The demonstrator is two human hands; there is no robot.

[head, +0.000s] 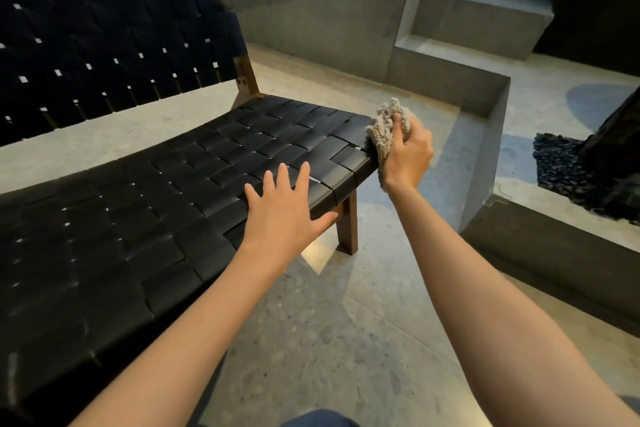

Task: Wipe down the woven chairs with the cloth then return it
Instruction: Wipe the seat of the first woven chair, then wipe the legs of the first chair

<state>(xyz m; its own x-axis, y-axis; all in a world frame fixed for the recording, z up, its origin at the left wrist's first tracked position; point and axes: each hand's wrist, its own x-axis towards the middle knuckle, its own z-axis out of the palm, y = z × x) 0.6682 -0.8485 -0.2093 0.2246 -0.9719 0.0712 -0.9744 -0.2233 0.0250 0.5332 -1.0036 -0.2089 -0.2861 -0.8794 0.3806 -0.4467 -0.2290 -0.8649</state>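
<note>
The right hand [408, 149] is curled tight around one cloth [385, 130]. The cloth is pale and fluffy, all bunched up in a ball. Some of it pokes out above the fingers and some hangs down below the hand. The hand holds it against the side edge of the seat [166, 204], right by the far corner.

The left hand [285, 210] holds nothing. It lies flat on the seat, close to the front edge. All five fingers are straight and spread apart. The thumb rests along the front edge. The two hands are near each other but do not touch. Both arms are bare.

There is one chair here. Its seat is made of wide black straps that go over and under each other. The straps look smooth and a bit shiny. The back [104, 31] is made the same way and leans away from the seat. Little gaps between its straps let light through. I can see one brown wooden leg [349, 229] under the front corner, just below the left hand. One brown post [246, 78] joins the seat to the back.

The chair stands on a speckled gray floor [311, 340]. Gray stone steps [479, 22] rise behind the right hand. Off to the right lies one patch of small black stones [559, 166].
</note>
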